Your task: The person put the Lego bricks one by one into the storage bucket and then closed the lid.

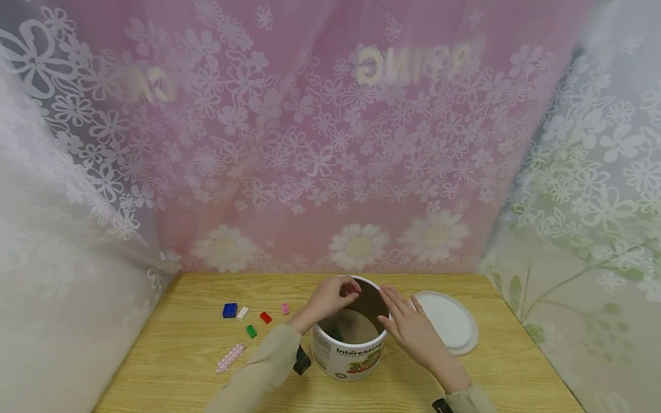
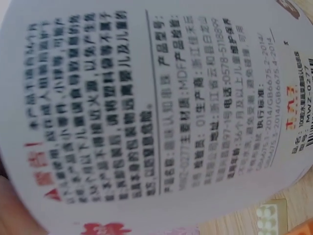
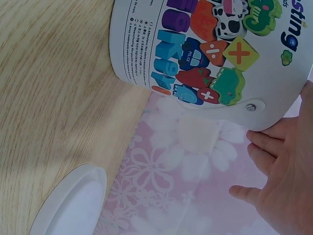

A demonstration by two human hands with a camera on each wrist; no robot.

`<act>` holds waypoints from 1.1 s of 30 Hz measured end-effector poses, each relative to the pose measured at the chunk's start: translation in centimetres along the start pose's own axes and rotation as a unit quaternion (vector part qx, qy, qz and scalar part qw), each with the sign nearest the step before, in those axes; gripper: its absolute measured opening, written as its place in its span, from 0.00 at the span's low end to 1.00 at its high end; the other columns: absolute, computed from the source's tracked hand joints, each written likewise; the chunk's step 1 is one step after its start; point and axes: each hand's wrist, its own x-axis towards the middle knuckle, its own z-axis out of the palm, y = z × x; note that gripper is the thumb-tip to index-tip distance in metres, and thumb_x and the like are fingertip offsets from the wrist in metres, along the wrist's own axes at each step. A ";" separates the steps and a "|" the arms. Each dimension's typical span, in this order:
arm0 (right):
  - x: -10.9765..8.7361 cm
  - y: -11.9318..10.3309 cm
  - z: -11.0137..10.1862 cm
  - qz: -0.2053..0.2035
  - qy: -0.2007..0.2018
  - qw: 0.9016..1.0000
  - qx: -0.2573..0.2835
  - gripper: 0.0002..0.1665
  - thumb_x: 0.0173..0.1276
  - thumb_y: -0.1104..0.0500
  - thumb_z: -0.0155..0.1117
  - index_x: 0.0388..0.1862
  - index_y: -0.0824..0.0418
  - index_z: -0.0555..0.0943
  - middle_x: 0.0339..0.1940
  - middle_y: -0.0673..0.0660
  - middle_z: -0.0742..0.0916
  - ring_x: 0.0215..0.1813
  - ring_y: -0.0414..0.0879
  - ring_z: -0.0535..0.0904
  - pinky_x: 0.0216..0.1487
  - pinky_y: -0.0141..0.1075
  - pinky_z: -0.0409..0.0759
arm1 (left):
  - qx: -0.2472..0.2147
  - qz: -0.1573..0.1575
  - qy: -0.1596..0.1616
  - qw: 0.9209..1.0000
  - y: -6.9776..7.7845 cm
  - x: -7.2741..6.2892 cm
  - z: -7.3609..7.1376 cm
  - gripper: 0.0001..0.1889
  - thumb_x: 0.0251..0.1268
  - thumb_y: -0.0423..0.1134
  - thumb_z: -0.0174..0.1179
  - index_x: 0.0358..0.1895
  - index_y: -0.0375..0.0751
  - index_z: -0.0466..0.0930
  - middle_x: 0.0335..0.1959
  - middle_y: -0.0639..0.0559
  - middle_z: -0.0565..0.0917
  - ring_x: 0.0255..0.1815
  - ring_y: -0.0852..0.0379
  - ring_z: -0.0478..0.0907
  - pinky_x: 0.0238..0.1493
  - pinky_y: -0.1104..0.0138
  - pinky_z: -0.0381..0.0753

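Observation:
A white round bucket with printed pictures stands upright and uncovered on the table. My left hand is over its left rim, fingers loosely bent above the opening; nothing shows between thumb and fingers. Straight fingers of my right hand touch the bucket's right rim. In the right wrist view, that hand meets the bucket's edge with its fingertips. A small dark green shape lies inside the bucket, too dim to identify. The left wrist view is mostly the bucket's printed label.
Left of the bucket lie toy bricks: blue, white, red, pink and green. A long pale pink studded piece lies nearer. The white round lid is at the right. Flowered curtains surround the table.

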 end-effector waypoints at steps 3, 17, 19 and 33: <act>0.1 0.0 0.0 0.006 -0.010 1.000 0.006 0.38 0.78 0.47 0.57 0.80 0.61 0.63 0.79 0.59 0.69 0.78 0.54 0.63 0.75 0.64 0.56 | -0.029 0.014 0.019 0.999 0.0 -0.5 -0.5 0.06 0.73 0.39 0.63 0.47 0.44 0.86 0.40 0.55 0.87 0.40 0.62 0.83 0.44 0.69 0.84; 0.0 0.2 0.1 0.012 -0.023 1.000 0.012 0.38 0.79 0.46 0.56 0.80 0.61 0.61 0.80 0.57 0.66 0.79 0.55 0.63 0.76 0.64 0.54 | -0.132 0.040 0.084 0.987 -0.2 -2.8 -3.0 0.10 0.72 0.37 0.63 0.52 0.42 0.84 0.46 0.52 0.87 0.45 0.55 0.85 0.46 0.64 0.86; 0.0 0.2 0.1 0.010 -0.021 1.000 0.009 0.38 0.79 0.46 0.56 0.80 0.61 0.61 0.80 0.58 0.66 0.79 0.55 0.63 0.76 0.64 0.54 | -0.141 0.038 0.084 0.986 -0.4 -3.1 -3.3 0.11 0.72 0.37 0.63 0.54 0.40 0.83 0.47 0.47 0.87 0.46 0.53 0.85 0.48 0.61 0.86; 0.0 0.0 0.0 0.009 -0.022 1.000 0.007 0.39 0.80 0.42 0.52 0.81 0.62 0.61 0.80 0.60 0.67 0.79 0.55 0.63 0.76 0.64 0.54 | -0.156 0.019 0.160 0.975 -2.8 -5.7 -5.6 0.14 0.70 0.33 0.64 0.57 0.43 0.83 0.53 0.46 0.86 0.55 0.49 0.82 0.59 0.48 0.81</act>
